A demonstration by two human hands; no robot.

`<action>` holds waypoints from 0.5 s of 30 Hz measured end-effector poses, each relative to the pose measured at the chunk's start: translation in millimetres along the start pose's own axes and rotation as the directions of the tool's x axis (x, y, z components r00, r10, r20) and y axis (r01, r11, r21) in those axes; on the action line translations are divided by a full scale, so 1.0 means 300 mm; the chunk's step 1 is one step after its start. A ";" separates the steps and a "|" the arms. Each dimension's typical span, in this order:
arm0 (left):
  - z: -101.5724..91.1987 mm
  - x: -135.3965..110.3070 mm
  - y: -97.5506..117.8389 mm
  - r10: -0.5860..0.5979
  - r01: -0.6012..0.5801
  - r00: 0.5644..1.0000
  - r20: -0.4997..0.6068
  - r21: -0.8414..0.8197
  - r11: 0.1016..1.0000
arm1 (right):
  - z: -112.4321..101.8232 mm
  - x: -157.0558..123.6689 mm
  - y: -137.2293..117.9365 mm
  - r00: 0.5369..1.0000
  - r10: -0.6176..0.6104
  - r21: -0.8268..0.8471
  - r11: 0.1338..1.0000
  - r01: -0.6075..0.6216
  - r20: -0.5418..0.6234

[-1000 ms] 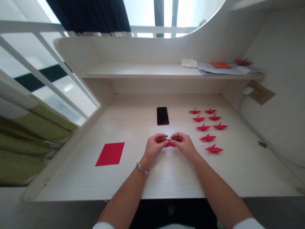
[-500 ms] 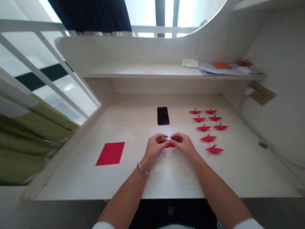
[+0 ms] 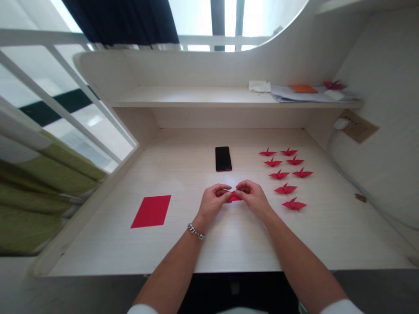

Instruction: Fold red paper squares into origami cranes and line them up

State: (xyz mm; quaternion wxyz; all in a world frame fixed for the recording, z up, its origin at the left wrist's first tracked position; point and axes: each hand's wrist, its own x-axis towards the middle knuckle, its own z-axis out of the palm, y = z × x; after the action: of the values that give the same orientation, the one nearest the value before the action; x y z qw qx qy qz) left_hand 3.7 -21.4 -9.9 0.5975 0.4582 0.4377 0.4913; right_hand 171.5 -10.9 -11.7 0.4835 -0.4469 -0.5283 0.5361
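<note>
Between my hands is a small piece of folded red paper, partly covered by my fingers. My left hand pinches its left side between thumb and fingers. On the right side, my right hand grips it the same way. Both hands are just above the desk, near its middle, and a silver chain bracelet circles my left wrist. Several folded red paper cranes stand in two rough columns to the right. Flat on the desk at the left lies a square sheet of red paper.
Beyond my hands a black phone lies on the pale wooden desk. The shelf above holds white papers, an orange sheet and another red folded piece. A cable runs down the right wall from a socket.
My right hand has shifted slightly up and right, and more of the folded red paper shows between my fingers. The cranes, phone and flat sheet stay where they were.
</note>
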 end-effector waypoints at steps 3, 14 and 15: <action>-0.003 0.004 0.001 0.003 -0.003 1.000 -0.029 -0.005 1.000 | -0.005 0.002 0.000 0.999 0.028 0.032 0.999 -0.029 0.023; -0.005 0.004 0.002 0.026 -0.025 0.999 -0.045 0.013 1.000 | 0.000 -0.010 -0.021 0.997 0.073 0.045 0.996 -0.074 0.030; -0.005 0.004 0.003 0.030 -0.030 0.999 -0.044 0.021 0.999 | 0.000 -0.009 -0.022 0.996 0.083 0.055 0.995 -0.085 0.031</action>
State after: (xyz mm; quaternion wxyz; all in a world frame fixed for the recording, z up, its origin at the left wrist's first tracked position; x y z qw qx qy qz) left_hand 2.1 -20.1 -9.5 0.5755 0.4598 0.4490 0.5058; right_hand 172.2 -13.8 -5.3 0.4654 -0.4472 -0.5004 0.5771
